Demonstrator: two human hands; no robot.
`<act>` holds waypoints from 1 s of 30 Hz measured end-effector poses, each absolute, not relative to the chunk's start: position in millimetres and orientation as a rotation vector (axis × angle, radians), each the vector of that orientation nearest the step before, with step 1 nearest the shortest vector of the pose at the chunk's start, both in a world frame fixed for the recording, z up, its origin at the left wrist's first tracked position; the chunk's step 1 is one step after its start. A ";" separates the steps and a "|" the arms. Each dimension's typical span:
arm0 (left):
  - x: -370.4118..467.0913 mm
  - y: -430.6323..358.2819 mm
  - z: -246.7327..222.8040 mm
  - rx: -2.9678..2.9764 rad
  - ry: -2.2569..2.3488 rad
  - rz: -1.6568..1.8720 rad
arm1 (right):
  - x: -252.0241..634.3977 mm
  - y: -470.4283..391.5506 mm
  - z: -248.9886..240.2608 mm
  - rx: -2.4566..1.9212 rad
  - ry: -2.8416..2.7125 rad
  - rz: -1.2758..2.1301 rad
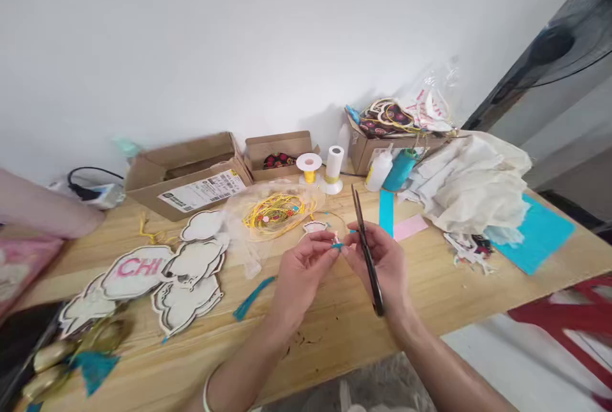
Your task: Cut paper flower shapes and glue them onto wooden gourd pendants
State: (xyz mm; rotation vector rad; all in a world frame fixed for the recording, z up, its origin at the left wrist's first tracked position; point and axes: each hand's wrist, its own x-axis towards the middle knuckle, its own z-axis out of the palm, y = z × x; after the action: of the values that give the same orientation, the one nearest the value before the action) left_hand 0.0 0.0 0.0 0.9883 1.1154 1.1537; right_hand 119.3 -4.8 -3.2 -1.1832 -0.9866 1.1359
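Observation:
Over the middle of the table, my left hand (306,268) pinches a small teal piece (337,245) with a bit of white above it; its exact kind is too small to tell. My right hand (382,265) is closed around black scissors (366,246), blades pointing up and away, and its fingertips also meet the teal piece. Just beyond my fingers lies a small white scalloped cutout (314,228). A teal tassel-like bundle of threads (253,298) rests on the table left of my left hand.
White cloud-shaped pieces (186,307) lie at left. Behind them stand an open cardboard box (184,185), yellow cords (275,215) on plastic, a yellow spool (309,166), a white glue bottle (379,169) and teal thread (400,169). Crumpled white cloth (473,182) and blue sheet (545,233) are right.

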 end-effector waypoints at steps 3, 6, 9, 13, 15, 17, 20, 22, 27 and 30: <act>0.3 -0.1 -1.1 0.962 1.130 1.167 | 123.3 -4.5 -11.0 -1.205 -1.015 1.104; -2.3 0.8 -4.4 0.874 1.132 1.150 | 136.4 -8.8 -13.7 -1.157 -1.125 1.223; -6.7 2.0 -8.6 0.734 1.099 1.136 | 155.2 -18.8 -9.9 -1.055 -1.286 1.494; -10.2 2.7 -10.2 0.635 1.069 1.154 | 170.5 -33.2 -2.0 -1.118 -1.450 1.684; -10.5 2.9 -9.1 0.629 1.069 1.162 | 170.9 -36.9 1.4 -1.177 -1.520 1.720; -10.3 3.3 -7.8 0.627 1.072 1.174 | 168.0 -37.4 5.4 -1.215 -1.559 1.733; -10.1 4.1 -7.1 0.638 1.085 1.185 | 162.4 -34.9 12.6 -1.257 -1.599 1.722; -10.2 4.3 -7.6 0.645 1.094 1.184 | 160.4 -33.2 16.4 -1.281 -1.612 1.708; -10.6 3.5 -8.3 0.658 1.094 1.195 | 161.1 -32.8 16.6 -1.304 -1.652 1.683; -10.8 3.2 -7.6 0.658 1.094 1.202 | 161.2 -33.5 15.3 -1.325 -1.657 1.678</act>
State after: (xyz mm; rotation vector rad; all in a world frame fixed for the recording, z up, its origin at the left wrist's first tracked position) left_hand -10.8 3.2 -7.6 0.6577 1.0942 1.2025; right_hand 161.2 -33.5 15.3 -1.3250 -1.6568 1.6779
